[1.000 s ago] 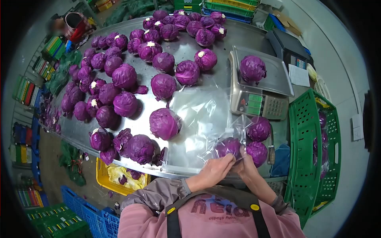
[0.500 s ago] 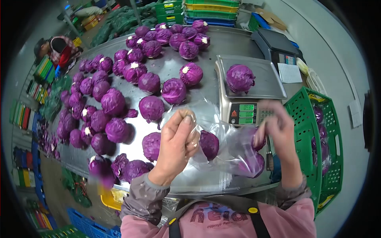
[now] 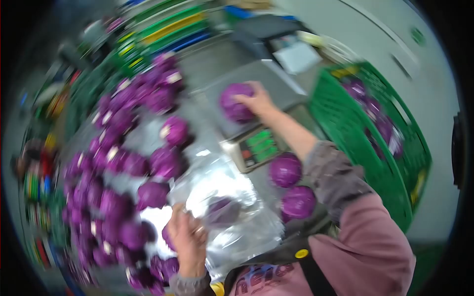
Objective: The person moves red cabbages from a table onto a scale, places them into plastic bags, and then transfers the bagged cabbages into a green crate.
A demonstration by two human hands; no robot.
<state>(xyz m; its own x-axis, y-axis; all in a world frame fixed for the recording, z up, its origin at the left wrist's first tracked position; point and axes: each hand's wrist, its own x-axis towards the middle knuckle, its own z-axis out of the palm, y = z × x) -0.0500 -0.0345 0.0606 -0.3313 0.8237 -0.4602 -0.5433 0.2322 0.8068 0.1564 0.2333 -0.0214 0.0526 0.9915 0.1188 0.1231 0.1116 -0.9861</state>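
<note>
My right hand (image 3: 257, 102) grips a red cabbage (image 3: 234, 104) that sits on the plate of the scale (image 3: 215, 117), thumb and fingers against its right side. At the lower middle, my left hand (image 3: 186, 234) is closed on the edge of a clear plastic bag (image 3: 264, 217), which spreads over the steel table. A dull purple shape shows through the plastic. Two red cabbages, one nearer the scale (image 3: 285, 169) and one nearer my body (image 3: 298, 202), rest to the right of the bag. The scale's green display (image 3: 260, 144) is lit but blurred.
Many red cabbages (image 3: 116, 207) cover the left side of the steel table. On the right stands a green crate (image 3: 355, 143) with bagged cabbages (image 3: 377, 118) inside. Stacked crates (image 3: 170, 32) and a dark device with a paper sheet (image 3: 297, 56) are at the back.
My right hand has moved from the bag to the cabbage on the scale. My left hand keeps the bag, which now lies spread lower. The view has turned, shifting the scene.
</note>
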